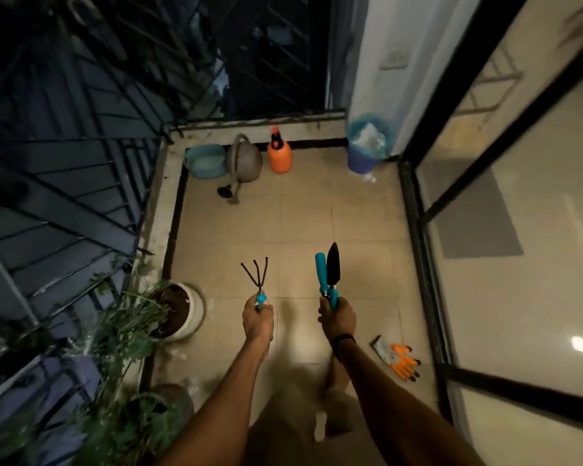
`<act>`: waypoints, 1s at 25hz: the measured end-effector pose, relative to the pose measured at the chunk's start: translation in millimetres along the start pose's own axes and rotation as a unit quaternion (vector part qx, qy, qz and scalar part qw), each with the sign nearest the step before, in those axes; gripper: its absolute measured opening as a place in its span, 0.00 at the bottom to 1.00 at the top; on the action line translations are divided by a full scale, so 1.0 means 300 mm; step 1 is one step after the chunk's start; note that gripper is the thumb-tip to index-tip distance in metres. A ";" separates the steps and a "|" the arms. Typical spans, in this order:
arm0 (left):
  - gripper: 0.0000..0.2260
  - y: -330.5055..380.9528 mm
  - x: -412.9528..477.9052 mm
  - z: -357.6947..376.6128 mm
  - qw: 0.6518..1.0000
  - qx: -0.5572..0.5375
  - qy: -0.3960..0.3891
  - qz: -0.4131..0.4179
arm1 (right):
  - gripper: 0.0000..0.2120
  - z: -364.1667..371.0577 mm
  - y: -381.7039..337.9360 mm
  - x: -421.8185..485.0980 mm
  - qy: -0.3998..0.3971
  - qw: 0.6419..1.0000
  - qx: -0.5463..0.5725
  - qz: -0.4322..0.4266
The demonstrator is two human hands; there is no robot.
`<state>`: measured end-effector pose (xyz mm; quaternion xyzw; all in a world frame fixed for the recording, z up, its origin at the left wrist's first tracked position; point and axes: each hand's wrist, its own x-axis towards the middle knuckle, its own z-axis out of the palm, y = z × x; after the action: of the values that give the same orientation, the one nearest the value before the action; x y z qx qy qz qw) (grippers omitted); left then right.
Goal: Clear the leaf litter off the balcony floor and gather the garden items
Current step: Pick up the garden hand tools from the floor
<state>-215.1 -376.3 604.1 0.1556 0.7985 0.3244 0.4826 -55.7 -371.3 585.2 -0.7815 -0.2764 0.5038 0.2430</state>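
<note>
Best to carry everything upright and steady to the far wall, setting down beside the watering can (244, 161) and orange sprayer (279, 156). Then fetch the gloves (401, 359) lying near right on the floor (300, 223). Gripping the rake (255, 270) by its handle in the left hand (258, 314), prongs up; clutching trowel (333, 264) and teal-handled tool (321, 270) together in the right hand (337, 317).

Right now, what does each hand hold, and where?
Left hand: rake, by its handle. Right hand: trowel by its handle, second tool by its metal end.
</note>
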 end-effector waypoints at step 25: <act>0.12 0.950 1.508 -0.362 0.992 -0.045 0.113 -0.039 | 0.10 1.260 -1.292 0.762 -0.129 0.985 -0.092 -0.074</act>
<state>-548.0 49.0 526.7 0.0644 0.8381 0.3567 0.4078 -399.0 104.3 549.7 -0.7063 -0.4074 0.5536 0.1690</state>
